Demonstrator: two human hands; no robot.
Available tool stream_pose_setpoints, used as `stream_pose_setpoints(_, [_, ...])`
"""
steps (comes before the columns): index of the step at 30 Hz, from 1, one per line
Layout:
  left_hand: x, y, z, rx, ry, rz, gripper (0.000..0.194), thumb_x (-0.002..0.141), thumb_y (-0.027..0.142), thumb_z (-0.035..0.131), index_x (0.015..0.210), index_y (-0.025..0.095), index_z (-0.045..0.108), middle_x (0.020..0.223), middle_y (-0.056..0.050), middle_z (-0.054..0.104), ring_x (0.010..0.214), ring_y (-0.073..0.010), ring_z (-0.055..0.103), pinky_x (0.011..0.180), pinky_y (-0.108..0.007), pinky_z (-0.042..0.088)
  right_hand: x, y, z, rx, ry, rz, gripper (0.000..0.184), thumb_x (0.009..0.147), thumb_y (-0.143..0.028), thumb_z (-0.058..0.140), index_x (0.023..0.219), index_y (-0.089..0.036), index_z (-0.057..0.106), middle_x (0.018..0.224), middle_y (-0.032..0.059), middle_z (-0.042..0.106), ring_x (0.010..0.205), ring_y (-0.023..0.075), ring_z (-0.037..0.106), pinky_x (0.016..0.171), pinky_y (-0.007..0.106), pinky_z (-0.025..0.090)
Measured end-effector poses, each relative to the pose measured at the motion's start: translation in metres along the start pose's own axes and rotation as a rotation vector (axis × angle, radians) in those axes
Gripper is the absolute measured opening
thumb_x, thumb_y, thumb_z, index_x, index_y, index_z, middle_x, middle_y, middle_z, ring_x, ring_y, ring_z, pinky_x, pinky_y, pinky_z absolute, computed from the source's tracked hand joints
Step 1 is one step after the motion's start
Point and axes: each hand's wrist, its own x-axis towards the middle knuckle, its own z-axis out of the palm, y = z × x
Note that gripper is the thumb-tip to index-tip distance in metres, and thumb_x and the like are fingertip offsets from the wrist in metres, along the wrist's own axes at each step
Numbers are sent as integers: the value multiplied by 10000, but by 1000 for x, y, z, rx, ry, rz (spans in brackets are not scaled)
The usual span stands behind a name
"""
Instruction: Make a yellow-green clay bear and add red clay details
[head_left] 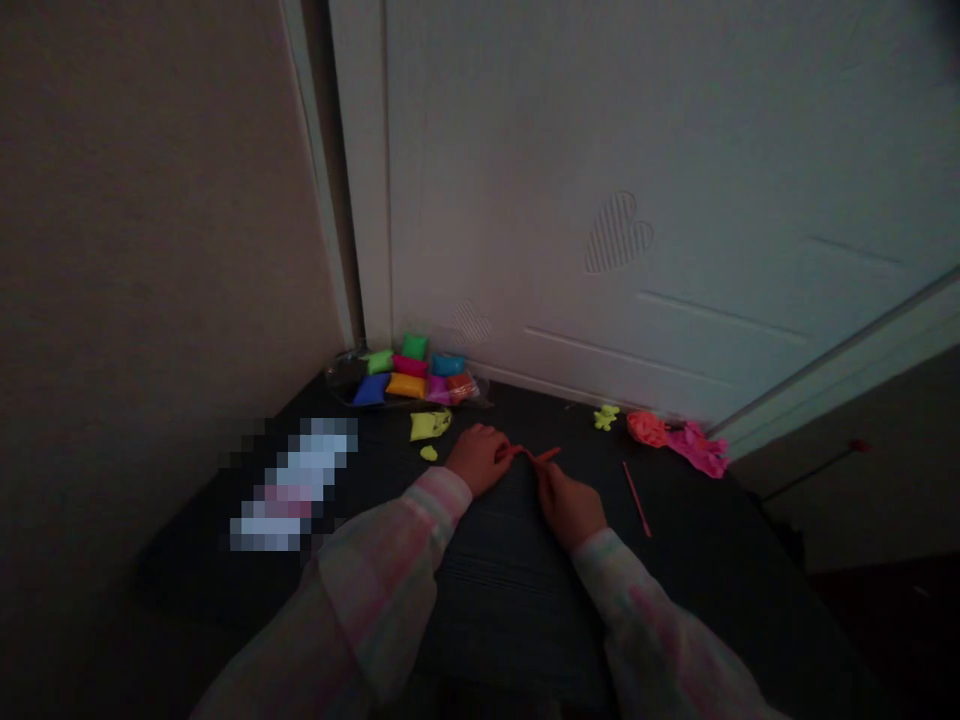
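My left hand (480,460) is closed, its fingertips pinching one end of a thin red strip (527,453) that looks like modelling clay. My right hand (571,503) is closed round a slim orange-red stick (548,455), probably a plastic clay tool, whose tip points up and to the right. The strip runs between both hands, just above the dark table (517,590). Close to my left hand lie a small yellow clay lump (428,453) and an opened yellow packet (430,425). Right of my right hand lies a thin pink stick (637,499).
A clear plastic tray (480,390) with several coloured clay packets stands at the back left. At the back right are a yellow-green clay piece (606,417), an orange lump (647,428) and a crumpled pink piece (701,448). A blurred-out pale object (307,475) lies left. A white door panel (510,200) borders the back.
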Motion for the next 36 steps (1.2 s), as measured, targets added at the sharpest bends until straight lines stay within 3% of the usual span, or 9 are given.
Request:
stream_pose_setpoints(6, [2, -2, 1, -7, -40, -19, 190, 726, 274, 469, 820, 162, 590, 773, -48, 567, 778, -176, 462, 701, -298, 363, 16, -10, 2, 3, 0, 50, 338, 855, -279, 222, 1075, -195, 464, 873, 85, 653, 729, 194, 629, 577, 270, 417])
stream_pose_setpoints(13, [1, 0, -2, -25, -17, -20, 149, 708, 257, 490, 755, 161, 594, 741, -38, 571, 742, -164, 468, 679, -286, 371, -17, -4, 0, 12, -5, 47, 323, 840, -262, 271, 1073, -215, 490, 801, 41, 672, 648, 172, 634, 528, 244, 406])
stream_pose_setpoints(19, [2, 0, -2, -108, -12, -62, 140, 691, 240, 501, 770, 165, 589, 744, -43, 554, 765, -176, 461, 720, -311, 371, -9, -7, 0, 10, 8, 68, 348, 844, -279, 247, 1107, -223, 467, 867, 43, 661, 704, 182, 629, 559, 254, 410])
stream_pose_setpoints(23, [1, -1, -4, -166, 33, -116, 150, 701, 216, 492, 802, 159, 586, 798, -51, 547, 814, -180, 463, 763, -327, 379, -20, -5, -1, 58, 7, 54, 342, 824, -257, 296, 1119, -248, 469, 860, 23, 667, 684, 174, 627, 571, 257, 415])
stream_pose_setpoints(27, [1, -3, -4, -295, 90, -151, 180, 705, 189, 501, 859, 163, 589, 862, -53, 557, 858, -177, 474, 809, -333, 378, -24, 13, 0, 117, 70, 90, 363, 826, -217, 277, 1147, -214, 449, 991, 47, 629, 778, 153, 605, 662, 258, 414])
stream_pose_setpoints(31, [2, -5, -4, -475, 109, -189, 186, 706, 172, 512, 875, 175, 588, 918, -46, 569, 889, -167, 491, 831, -330, 382, -11, 31, 5, 61, 159, 247, 403, 789, -151, 302, 1171, -165, 428, 1046, 98, 591, 931, 211, 536, 771, 365, 374])
stream_pose_setpoints(36, [4, -3, -6, -764, 100, -268, 179, 682, 185, 550, 858, 161, 579, 924, -42, 584, 850, -145, 522, 817, -317, 398, -3, 35, 13, 77, 242, 287, 387, 794, -192, 328, 1169, -200, 426, 1203, 88, 484, 1093, 225, 407, 870, 441, 274])
